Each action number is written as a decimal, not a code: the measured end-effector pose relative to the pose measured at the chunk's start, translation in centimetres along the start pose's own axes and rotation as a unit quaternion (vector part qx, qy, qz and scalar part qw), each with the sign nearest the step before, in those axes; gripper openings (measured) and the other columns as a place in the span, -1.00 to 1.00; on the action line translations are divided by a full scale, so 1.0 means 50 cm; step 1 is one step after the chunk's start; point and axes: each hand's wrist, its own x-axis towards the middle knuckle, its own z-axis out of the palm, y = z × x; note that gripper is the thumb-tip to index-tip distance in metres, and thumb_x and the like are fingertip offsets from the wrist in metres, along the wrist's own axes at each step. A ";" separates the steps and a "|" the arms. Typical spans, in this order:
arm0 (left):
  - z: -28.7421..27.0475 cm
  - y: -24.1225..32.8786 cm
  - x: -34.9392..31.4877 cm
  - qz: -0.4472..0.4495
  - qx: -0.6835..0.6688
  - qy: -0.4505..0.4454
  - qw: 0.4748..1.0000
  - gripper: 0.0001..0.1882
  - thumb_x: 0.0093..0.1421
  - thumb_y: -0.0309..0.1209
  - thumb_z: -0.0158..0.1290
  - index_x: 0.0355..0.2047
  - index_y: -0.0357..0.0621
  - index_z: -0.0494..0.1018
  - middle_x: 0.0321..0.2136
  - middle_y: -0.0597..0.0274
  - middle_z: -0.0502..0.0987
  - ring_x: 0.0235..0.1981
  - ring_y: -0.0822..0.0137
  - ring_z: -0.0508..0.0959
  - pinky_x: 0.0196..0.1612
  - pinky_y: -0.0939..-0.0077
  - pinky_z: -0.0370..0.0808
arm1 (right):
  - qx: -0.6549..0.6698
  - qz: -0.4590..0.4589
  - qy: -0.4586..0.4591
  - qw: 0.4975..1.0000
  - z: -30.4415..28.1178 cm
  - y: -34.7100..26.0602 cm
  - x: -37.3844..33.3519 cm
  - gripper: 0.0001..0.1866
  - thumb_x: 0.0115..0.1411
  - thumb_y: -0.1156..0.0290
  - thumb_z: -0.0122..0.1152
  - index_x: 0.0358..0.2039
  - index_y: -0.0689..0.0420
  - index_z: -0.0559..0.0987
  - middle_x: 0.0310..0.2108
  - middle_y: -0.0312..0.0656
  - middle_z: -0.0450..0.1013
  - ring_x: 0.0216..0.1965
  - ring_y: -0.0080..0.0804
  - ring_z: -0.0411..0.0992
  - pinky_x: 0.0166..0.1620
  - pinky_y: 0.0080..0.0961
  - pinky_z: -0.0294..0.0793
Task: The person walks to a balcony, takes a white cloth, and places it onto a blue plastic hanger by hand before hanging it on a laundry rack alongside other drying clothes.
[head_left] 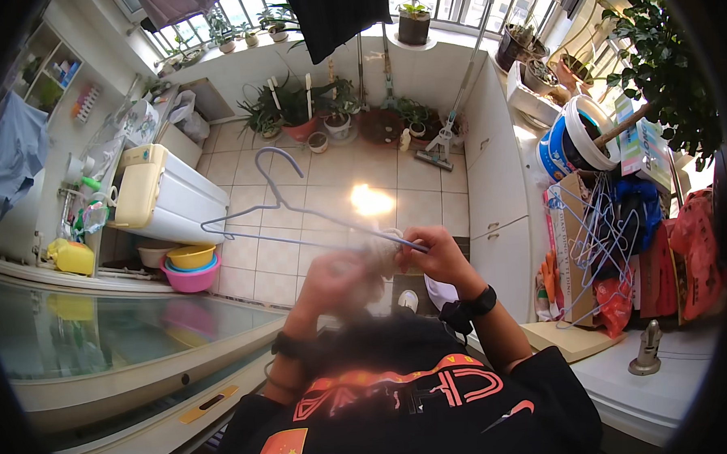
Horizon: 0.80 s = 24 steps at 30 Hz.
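A blue-grey wire clothes hanger [279,200] is held out in front of my chest, its hook toward the far side and its body slanting down to the right. My right hand [439,256] is closed around the hanger's right end, thumb and fingers pinched together. Between my hands a whitish, bunched item [385,257], perhaps cloth, hangs at the hanger's lower bar; its kind is too blurred to make out. Close beside it on the left, my left hand [333,283] is smeared by motion, so its fingers do not show clearly.
A white-and-cream washing machine [171,195] stands left, with pink and yellow basins [192,271] near it. Potted plants [298,120] and a mop [437,152] line the far wall. At right, more wire hangers [595,237] hang by a bucket [567,141].
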 end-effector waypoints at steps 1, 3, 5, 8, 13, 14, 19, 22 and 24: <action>-0.001 0.006 -0.002 0.000 -0.057 0.001 0.998 -0.87 0.10 -0.46 0.12 -0.41 -0.28 0.44 -0.40 0.20 0.54 -0.32 0.50 0.48 -0.26 0.59 0.44 | -0.044 -0.005 -0.004 0.999 -0.005 -0.010 0.002 -0.90 0.07 0.70 0.14 -0.52 0.26 0.44 -0.52 -0.20 0.49 -0.49 -0.49 0.48 -0.38 -0.58 0.49; -0.018 0.004 -0.012 -0.008 -0.044 -0.017 0.999 -0.87 0.09 -0.47 0.13 -0.48 -0.22 0.39 -0.39 0.20 0.53 -0.32 0.47 0.48 -0.26 0.57 0.45 | -0.087 -0.010 -0.006 0.996 -0.014 -0.016 0.004 -0.91 0.06 0.70 0.14 -0.52 0.27 0.45 -0.53 -0.22 0.49 -0.49 -0.51 0.48 -0.38 -0.59 0.49; -0.027 0.015 -0.023 -0.008 -0.120 -0.010 0.993 -0.86 0.09 -0.48 0.13 -0.49 -0.21 0.36 -0.39 0.23 0.51 -0.33 0.45 0.48 -0.26 0.57 0.45 | -0.109 0.014 -0.013 0.994 -0.023 -0.017 0.002 -0.92 0.07 0.70 0.15 -0.52 0.27 0.47 -0.54 -0.22 0.49 -0.50 -0.53 0.47 -0.39 -0.61 0.48; -0.022 0.035 -0.025 -0.018 -0.057 0.027 0.998 -0.83 0.07 -0.46 0.15 -0.35 -0.27 0.45 -0.40 0.25 0.51 -0.35 0.46 0.50 -0.28 0.57 0.46 | -0.082 0.009 -0.010 0.997 -0.014 -0.016 -0.006 -0.92 0.06 0.70 0.16 -0.52 0.27 0.48 -0.53 -0.20 0.49 -0.50 -0.54 0.47 -0.41 -0.62 0.46; -0.021 0.033 -0.024 -0.060 0.167 0.000 0.984 -0.72 0.10 -0.43 0.13 -0.19 -0.33 0.48 -0.45 0.30 0.54 -0.46 0.51 0.51 -0.35 0.61 0.46 | 0.001 -0.031 0.008 0.999 -0.016 -0.015 -0.006 -0.81 0.05 0.68 0.22 -0.59 0.25 0.40 -0.45 -0.17 0.49 -0.49 -0.54 0.47 -0.42 -0.64 0.45; -0.026 0.035 -0.026 -0.061 0.169 0.002 0.984 -0.72 0.10 -0.43 0.13 -0.19 -0.33 0.48 -0.45 0.30 0.54 -0.46 0.51 0.51 -0.35 0.61 0.46 | 0.041 -0.031 0.031 0.998 -0.014 -0.015 -0.005 -0.76 0.03 0.67 0.26 -0.62 0.23 0.36 -0.44 -0.18 0.48 -0.47 -0.54 0.47 -0.42 -0.65 0.45; -0.030 0.063 -0.037 -0.038 -0.124 0.081 0.988 -0.85 0.10 -0.46 0.12 -0.42 -0.19 0.35 -0.53 0.25 0.50 -0.51 0.46 0.54 -0.46 0.62 0.49 | -0.088 -0.095 -0.010 0.992 -0.001 -0.002 -0.013 -0.53 -0.13 0.56 0.46 -0.70 0.17 0.21 -0.50 -0.28 0.40 -0.46 -0.58 0.41 -0.39 -0.62 0.39; -0.009 0.069 -0.035 0.005 -0.158 0.048 0.986 -0.86 0.10 -0.49 0.08 -0.37 -0.23 0.34 -0.44 0.14 0.50 -0.49 0.38 0.55 -0.41 0.54 0.52 | -0.091 -0.044 -0.028 0.994 0.054 -0.027 -0.001 -0.58 -0.17 0.47 0.49 -0.66 0.19 0.30 -0.48 -0.29 0.41 -0.50 -0.61 0.25 -0.43 -0.68 0.26; 0.010 0.074 -0.029 0.038 -0.108 -0.037 0.993 -0.78 0.07 -0.50 0.09 -0.27 -0.26 0.37 -0.41 0.15 0.50 -0.43 0.35 0.55 -0.34 0.48 0.52 | -0.100 -0.089 -0.022 0.991 0.064 -0.030 0.018 -0.63 -0.15 0.50 0.47 -0.65 0.19 0.33 -0.48 -0.30 0.40 -0.51 -0.62 0.24 -0.44 -0.67 0.26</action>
